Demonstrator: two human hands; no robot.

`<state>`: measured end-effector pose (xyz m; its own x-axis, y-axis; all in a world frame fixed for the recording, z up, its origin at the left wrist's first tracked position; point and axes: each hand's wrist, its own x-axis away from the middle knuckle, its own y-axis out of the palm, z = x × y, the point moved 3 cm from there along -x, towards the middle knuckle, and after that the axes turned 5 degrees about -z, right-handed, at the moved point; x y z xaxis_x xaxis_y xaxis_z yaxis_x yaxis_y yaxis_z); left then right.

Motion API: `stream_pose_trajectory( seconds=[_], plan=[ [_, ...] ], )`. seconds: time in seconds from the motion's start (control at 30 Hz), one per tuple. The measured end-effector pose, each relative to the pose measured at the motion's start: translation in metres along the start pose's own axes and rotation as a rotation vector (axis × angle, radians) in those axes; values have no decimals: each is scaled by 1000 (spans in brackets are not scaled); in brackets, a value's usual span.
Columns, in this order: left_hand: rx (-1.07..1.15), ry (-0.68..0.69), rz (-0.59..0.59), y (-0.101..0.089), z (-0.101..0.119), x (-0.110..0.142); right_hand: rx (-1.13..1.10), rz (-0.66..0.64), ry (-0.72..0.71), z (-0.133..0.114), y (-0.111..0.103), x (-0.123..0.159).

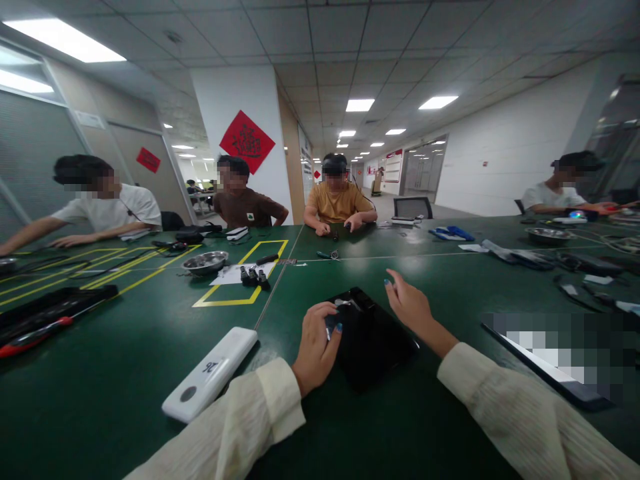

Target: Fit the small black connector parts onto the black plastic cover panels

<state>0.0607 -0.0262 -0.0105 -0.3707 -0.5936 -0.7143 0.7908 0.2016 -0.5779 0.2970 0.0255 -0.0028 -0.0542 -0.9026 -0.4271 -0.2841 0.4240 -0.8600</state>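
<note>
A flat, glossy black object [367, 353] lies on the green table in front of me; its exact kind is unclear. On its far part are a dark raised block [364, 301] and a small shiny piece [343, 303]. My left hand [317, 347] is at its left edge, fingers curled over it and thumb low on the same side. To the right, my right hand [413, 308] hovers just off the black object, its fingers stretched forward and apart, holding nothing.
A white power bank [210, 375] marked 26 lies left, a tablet-like device [550, 363] right. Farther off are black parts [255, 277] on paper, a metal bowl [205, 263], another bowl [550, 235] and a red-handled tool [37, 337]. Several people sit around the table.
</note>
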Motion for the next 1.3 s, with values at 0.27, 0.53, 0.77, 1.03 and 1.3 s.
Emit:
stream_pose_trajectory(
  seconds=[0.27,0.53,0.77,1.03,1.3],
  plan=[
    [32,14,-55,1,0,0,158,-282,70,45,42,-7],
    [34,20,-41,3,-1,1,175,-326,-29,38,44,-7],
    [43,29,-71,2,1,0,163,-320,-80,35,48,-7],
    [54,22,-108,2,1,-1,-5,-149,-87,31,30,-8],
    [74,7,-247,2,5,-2,-446,346,-203,-4,-22,14]
  ],
)
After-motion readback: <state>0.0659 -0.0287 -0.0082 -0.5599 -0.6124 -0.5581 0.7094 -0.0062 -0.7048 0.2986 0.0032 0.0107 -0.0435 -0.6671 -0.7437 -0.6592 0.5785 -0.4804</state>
